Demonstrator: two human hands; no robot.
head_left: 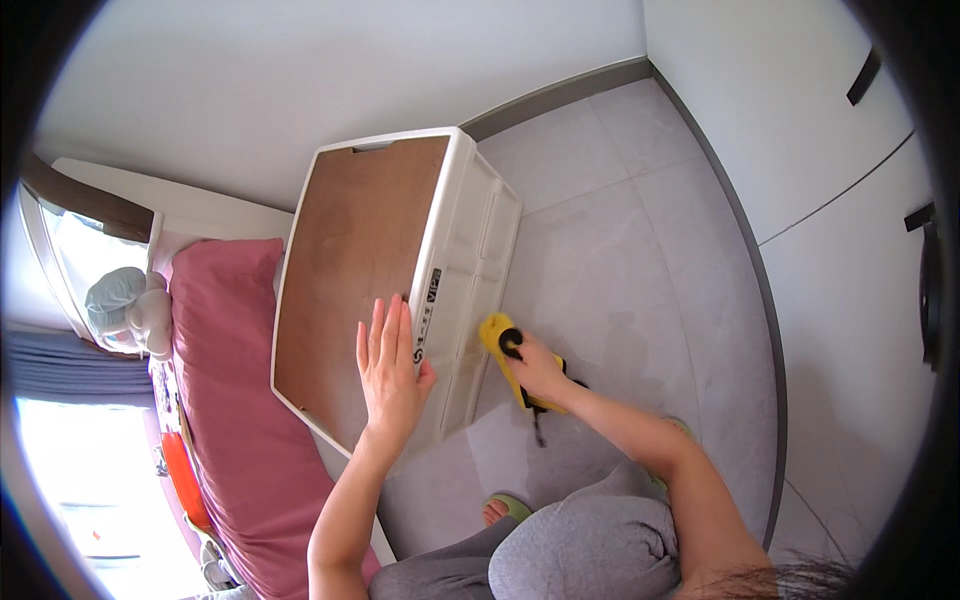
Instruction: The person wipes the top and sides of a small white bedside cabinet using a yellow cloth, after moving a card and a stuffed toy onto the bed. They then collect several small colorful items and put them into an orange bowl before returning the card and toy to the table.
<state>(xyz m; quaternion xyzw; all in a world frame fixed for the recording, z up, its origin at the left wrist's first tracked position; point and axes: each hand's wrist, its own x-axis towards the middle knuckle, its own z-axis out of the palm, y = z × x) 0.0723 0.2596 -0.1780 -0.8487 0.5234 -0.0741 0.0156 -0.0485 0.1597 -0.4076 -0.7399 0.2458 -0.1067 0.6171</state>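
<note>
- Box (468, 255), white, with ribbed panels along the side wall and a dark printed marking (434, 286) near the rim; on grey floor tiles (640, 270), between a pink-covered bed (225, 330) and bare floor.
- Brown, wood-look lid (360, 225) framed by the white rim, notched at the far edge, covering the inside of the box from sight.
- Left hand (388, 375) spread flat over the lid's edge, fingers straight, thumb out toward the side wall, gripping nothing.
- Right hand (537, 372) closed around a yellow soft item (494, 327), low beside the box; impossible to tell whether touching the wall.
- Black loop (510, 343) on the yellow soft item, dark cord (538, 428) dangling below.
</note>
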